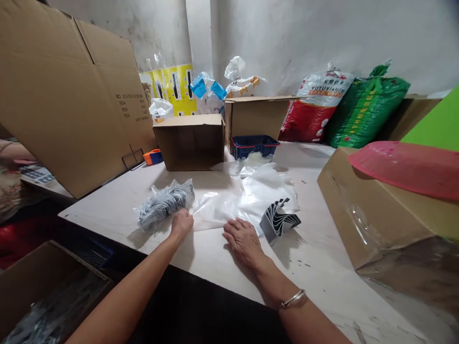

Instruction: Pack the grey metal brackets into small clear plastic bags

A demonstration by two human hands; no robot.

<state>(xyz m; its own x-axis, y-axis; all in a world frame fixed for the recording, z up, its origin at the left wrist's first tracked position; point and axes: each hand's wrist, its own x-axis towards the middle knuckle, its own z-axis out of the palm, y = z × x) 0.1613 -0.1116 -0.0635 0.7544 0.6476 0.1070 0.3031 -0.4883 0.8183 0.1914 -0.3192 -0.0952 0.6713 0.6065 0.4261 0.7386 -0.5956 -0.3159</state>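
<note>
My left hand point(182, 224) is closed in a pinch at the left corner of a clear plastic bag point(215, 210) that lies flat on the table. Palm down with fingers stretched out, my right hand point(244, 241) rests at the bag's near edge. Just beyond my left hand sits a filled clear bag point(165, 205) of dark grey pieces, wrinkled and bulging. A nested stack of bent grey strips point(278, 220) stands to the right of my right hand. More thin plastic bags point(265, 186) are spread in a loose pile behind it.
At the table's point(304, 272) back stand an open cardboard box point(193, 143) and a blue basket point(254, 145). An orange tape dispenser point(152, 156) lies left of them. A large carton point(373, 210) takes up the right side. Another person's arm point(16, 150) shows at far left.
</note>
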